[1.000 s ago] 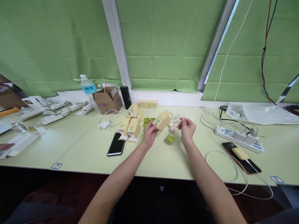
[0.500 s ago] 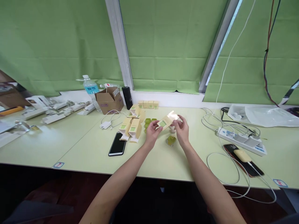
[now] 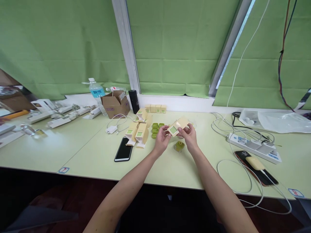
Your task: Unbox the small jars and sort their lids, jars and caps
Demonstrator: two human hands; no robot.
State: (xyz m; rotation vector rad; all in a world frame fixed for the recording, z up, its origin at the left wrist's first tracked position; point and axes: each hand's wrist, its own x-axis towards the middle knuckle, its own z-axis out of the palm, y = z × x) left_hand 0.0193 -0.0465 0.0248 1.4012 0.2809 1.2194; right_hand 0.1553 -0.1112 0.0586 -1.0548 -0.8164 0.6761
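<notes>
Between them, my left hand point(image 3: 162, 139) and my right hand point(image 3: 190, 136) hold a small cream cardboard box point(image 3: 178, 125) with a green square on it, tilted above the table. My left fingers grip its left end. The right thumb and fingers close on its right side. Just below sits a small jar with an olive-green lid point(image 3: 179, 146), standing on the table. Left of my left hand are several green-lidded pieces point(image 3: 155, 130) in a cluster. Further left, several cream boxes point(image 3: 142, 132) with open flaps lie together.
A black phone point(image 3: 123, 149) lies front left. Behind stand a brown carton point(image 3: 116, 105), a black cylinder point(image 3: 133, 101), a water bottle point(image 3: 97, 94) and a row of small cream boxes point(image 3: 155, 108). To the right are a power strip point(image 3: 254, 147), loose cables and a second phone point(image 3: 256, 168).
The box in my hands has turned from a flattened shape to a squared, opened-out one, its green square end now facing me. The view has shifted slightly.
</notes>
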